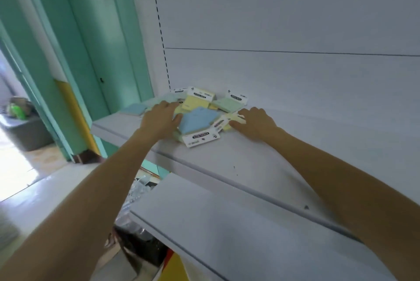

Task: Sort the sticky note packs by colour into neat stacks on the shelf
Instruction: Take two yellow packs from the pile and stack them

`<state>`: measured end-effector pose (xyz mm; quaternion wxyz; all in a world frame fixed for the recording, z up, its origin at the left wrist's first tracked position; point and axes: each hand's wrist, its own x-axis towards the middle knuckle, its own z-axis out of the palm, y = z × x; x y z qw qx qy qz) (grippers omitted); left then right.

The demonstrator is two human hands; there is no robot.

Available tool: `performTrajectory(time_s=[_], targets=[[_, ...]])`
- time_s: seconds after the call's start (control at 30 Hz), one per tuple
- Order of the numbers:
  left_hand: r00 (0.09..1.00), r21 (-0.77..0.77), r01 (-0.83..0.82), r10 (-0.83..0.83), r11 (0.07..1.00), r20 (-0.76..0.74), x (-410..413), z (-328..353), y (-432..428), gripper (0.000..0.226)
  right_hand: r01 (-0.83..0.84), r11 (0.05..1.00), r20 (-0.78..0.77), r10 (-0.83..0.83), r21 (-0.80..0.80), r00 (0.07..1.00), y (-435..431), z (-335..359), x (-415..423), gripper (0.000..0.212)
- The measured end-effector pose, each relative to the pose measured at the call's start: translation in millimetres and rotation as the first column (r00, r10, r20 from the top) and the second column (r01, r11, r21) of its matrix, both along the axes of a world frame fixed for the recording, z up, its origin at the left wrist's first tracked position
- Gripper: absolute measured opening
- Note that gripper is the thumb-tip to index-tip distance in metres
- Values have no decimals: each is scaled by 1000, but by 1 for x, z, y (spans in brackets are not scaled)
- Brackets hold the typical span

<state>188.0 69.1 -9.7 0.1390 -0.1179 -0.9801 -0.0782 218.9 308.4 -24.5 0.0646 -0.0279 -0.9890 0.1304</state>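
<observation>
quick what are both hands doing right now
Left hand: open, fingers flat on the pile of sticky note packs.
Right hand: touching a yellow pack at the pile's edge; a grip cannot be told.

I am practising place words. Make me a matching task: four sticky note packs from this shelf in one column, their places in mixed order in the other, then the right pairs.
Packs
1. top blue pack
2. second blue pack
3. green pack
4. yellow pack

Places
a. at the left end of the shelf, left of the left hand
b. at the back right, near the wall
c. between the left hand and the right hand
d. straight behind the top blue pack

Pairs: 1-c, 2-a, 3-b, 4-d
</observation>
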Motion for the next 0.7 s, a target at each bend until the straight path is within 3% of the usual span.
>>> performTrajectory(time_s=[0.23, 0.4, 0.53, 0.7], targets=[[993, -117, 112, -115, 987, -18, -83, 5, -12, 43, 15, 992, 109, -29, 125, 994, -15, -11, -54, 78], [974, -164, 204, -184, 965, 129, -125, 4, 3, 45, -26, 991, 234, -6, 134, 972, -8, -5, -47, 81], [947, -123, 276, -248, 953, 204, -147, 3, 9, 53, 6, 997, 260, -26, 77, 965, -8, -5, -39, 85], [899, 58, 341, -344, 938, 270, -162, 6, 12, 54, 60, 997, 229, -46, -53, 972, -2, 0, -31, 74]])
